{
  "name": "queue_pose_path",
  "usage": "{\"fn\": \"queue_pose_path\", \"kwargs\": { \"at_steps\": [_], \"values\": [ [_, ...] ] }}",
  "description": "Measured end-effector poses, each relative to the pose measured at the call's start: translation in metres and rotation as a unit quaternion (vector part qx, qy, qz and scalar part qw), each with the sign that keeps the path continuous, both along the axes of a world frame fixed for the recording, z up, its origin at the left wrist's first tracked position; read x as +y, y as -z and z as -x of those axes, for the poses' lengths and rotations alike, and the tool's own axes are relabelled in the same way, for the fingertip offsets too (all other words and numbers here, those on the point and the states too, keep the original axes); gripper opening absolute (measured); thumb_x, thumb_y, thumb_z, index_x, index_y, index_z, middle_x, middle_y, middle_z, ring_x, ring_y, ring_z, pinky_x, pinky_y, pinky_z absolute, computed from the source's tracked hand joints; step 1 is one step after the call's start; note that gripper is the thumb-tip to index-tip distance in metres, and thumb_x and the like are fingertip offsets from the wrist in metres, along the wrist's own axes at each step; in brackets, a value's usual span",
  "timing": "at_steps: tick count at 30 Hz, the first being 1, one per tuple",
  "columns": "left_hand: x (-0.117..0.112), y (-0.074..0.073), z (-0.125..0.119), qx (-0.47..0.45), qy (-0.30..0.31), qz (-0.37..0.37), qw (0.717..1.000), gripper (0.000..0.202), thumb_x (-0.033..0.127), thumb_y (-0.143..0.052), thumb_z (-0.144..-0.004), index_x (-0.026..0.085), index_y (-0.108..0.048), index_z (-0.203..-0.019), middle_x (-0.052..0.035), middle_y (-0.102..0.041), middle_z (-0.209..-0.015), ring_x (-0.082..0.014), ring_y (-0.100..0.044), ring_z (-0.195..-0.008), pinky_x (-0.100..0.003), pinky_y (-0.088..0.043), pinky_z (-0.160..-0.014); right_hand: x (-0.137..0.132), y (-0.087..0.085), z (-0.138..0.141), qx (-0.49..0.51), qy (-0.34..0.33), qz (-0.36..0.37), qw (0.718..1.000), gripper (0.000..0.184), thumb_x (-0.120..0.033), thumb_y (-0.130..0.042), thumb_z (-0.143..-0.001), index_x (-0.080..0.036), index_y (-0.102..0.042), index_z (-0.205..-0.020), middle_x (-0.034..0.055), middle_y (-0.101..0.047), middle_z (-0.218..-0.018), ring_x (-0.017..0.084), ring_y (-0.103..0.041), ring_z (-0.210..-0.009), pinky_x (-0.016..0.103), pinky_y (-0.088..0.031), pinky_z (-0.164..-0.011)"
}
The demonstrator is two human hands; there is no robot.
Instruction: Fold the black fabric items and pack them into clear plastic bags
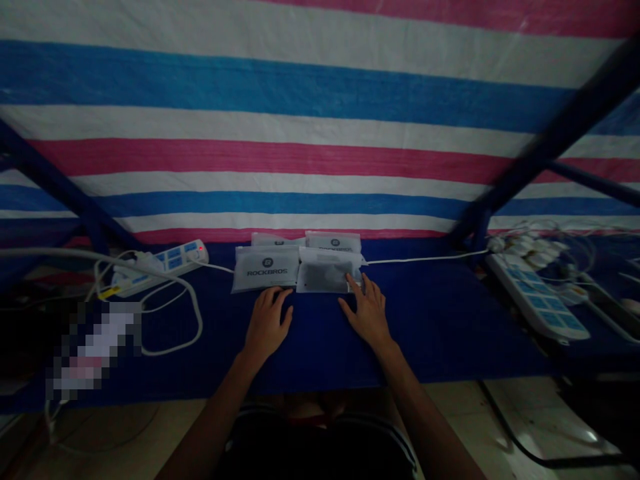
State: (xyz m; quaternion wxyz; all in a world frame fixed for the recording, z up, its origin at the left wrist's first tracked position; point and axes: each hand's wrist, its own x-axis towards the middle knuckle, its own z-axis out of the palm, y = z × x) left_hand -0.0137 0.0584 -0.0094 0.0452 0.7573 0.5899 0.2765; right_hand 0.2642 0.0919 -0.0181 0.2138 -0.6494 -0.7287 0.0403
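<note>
Striped sheeting [300, 160] is hanging behind the blue tabletop [440, 327], and I'm seeing a lettered pouch [267, 270] lying towards eleven o'clock, right beside a dark-centred pouch [325, 275] at twelve. I'm judging both light, flexible and slippery, contents possibly fragile, so I'm favouring the outer side edges for a hold. Now the left hand [267, 325] is resting by the lettered pouch's near edge, fingers loosely apart, gripping nothing; the right hand [369, 315] is touching the dark-centred pouch's three o'clock end, fingers spread, thumb standing clear.
</note>
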Motion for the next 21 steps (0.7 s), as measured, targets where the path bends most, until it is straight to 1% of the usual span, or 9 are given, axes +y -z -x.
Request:
{"fn": "queue_pose_path", "kwargs": {
  "at_steps": [3, 6, 8, 10, 12, 13, 16, 18, 21],
  "values": [
    [-0.008, 0.001, -0.001, 0.044, 0.014, 0.002, 0.999, 0.040, 0.029, -0.052, -0.104, 0.020, -0.060, -0.143, -0.0150, -0.059, -0.138, -0.0316, -0.056, -0.133, -0.053, -0.046, -0.117, -0.002, -0.003, 0.000, 0.017, 0.004, -0.012, 1.000, 0.073, -0.052, -0.056, -0.100, -0.023, -0.038, -0.164, 0.0186, -0.029, -0.170, 0.043, -0.035, -0.150, 0.062, -0.038, -0.117],
    [-0.022, 0.003, -0.004, 0.089, 0.011, 0.009, 0.996, 0.049, 0.031, -0.046, -0.107, 0.018, -0.050, -0.154, -0.0171, -0.052, -0.155, -0.0329, -0.046, -0.148, -0.056, -0.038, -0.124, -0.013, -0.008, 0.003, 0.053, 0.001, -0.059, 0.997, 0.075, -0.052, -0.054, -0.100, -0.021, -0.033, -0.165, 0.0180, -0.026, -0.172, 0.042, -0.030, -0.153, 0.062, -0.037, -0.119],
    [-0.033, 0.003, -0.008, 0.115, 0.003, 0.020, 0.993, 0.056, 0.034, -0.045, -0.107, 0.018, -0.041, -0.161, -0.0161, -0.044, -0.165, -0.0336, -0.037, -0.156, -0.060, -0.032, -0.127, -0.027, -0.011, 0.010, 0.067, -0.023, -0.091, 0.993, 0.073, -0.048, -0.053, -0.101, -0.022, -0.032, -0.166, 0.0158, -0.027, -0.172, 0.040, -0.030, -0.154, 0.062, -0.036, -0.120],
    [-0.044, 0.002, -0.014, 0.131, -0.011, 0.033, 0.991, 0.063, 0.041, -0.048, -0.106, 0.018, -0.036, -0.164, -0.0152, -0.037, -0.170, -0.0357, -0.032, -0.158, -0.065, -0.027, -0.127, -0.046, -0.013, 0.020, 0.065, -0.072, -0.103, 0.990, 0.069, -0.042, -0.053, -0.101, -0.024, -0.034, -0.165, 0.0138, -0.030, -0.172, 0.036, -0.032, -0.155, 0.059, -0.036, -0.122],
    [-0.052, 0.000, -0.020, 0.140, -0.026, 0.040, 0.989, 0.070, 0.048, -0.052, -0.103, 0.019, -0.033, -0.165, -0.0151, -0.033, -0.172, -0.0387, -0.029, -0.159, -0.070, -0.023, -0.126, -0.063, -0.014, 0.030, 0.043, -0.129, -0.079, 0.988, 0.067, -0.038, -0.054, -0.100, -0.024, -0.037, -0.163, 0.0125, -0.032, -0.172, 0.033, -0.034, -0.155, 0.056, -0.036, -0.122],
    [-0.055, -0.001, -0.022, 0.142, -0.033, 0.041, 0.989, 0.073, 0.049, -0.054, -0.102, 0.021, -0.032, -0.166, -0.0146, -0.031, -0.172, -0.0398, -0.028, -0.159, -0.072, -0.021, -0.126, -0.069, -0.014, 0.035, 0.030, -0.140, -0.060, 0.988, 0.068, -0.037, -0.055, -0.099, -0.023, -0.039, -0.163, 0.0124, -0.032, -0.172, 0.033, -0.034, -0.156, 0.056, -0.036, -0.122],
    [-0.060, -0.004, -0.027, 0.138, -0.045, 0.040, 0.989, 0.076, 0.047, -0.056, -0.101, 0.024, -0.028, -0.168, -0.0127, -0.030, -0.173, -0.0406, -0.025, -0.160, -0.072, -0.022, -0.125, -0.077, -0.011, 0.043, -0.008, -0.145, -0.011, 0.989, 0.069, -0.040, -0.059, -0.097, -0.021, -0.043, -0.161, 0.0139, -0.037, -0.170, 0.034, -0.032, -0.157, 0.057, -0.033, -0.125],
    [-0.061, -0.005, -0.028, 0.136, -0.046, 0.039, 0.989, 0.075, 0.045, -0.057, -0.100, 0.024, -0.030, -0.167, -0.0123, -0.032, -0.173, -0.0415, -0.025, -0.160, -0.072, -0.023, -0.125, -0.076, -0.009, 0.043, -0.023, -0.148, 0.001, 0.989, 0.069, -0.042, -0.058, -0.098, -0.020, -0.043, -0.161, 0.0141, -0.039, -0.169, 0.033, -0.030, -0.159, 0.057, -0.030, -0.126],
    [-0.061, -0.006, -0.027, 0.141, -0.042, 0.035, 0.989, 0.071, 0.044, -0.059, -0.099, 0.025, -0.038, -0.164, -0.0120, -0.034, -0.172, -0.0429, -0.028, -0.159, -0.073, -0.021, -0.125, -0.073, -0.007, 0.042, -0.032, -0.150, -0.002, 0.988, 0.074, -0.046, -0.056, -0.099, -0.022, -0.033, -0.166, 0.0124, -0.028, -0.174, 0.033, -0.022, -0.162, 0.057, -0.025, -0.128]
  ]
}}
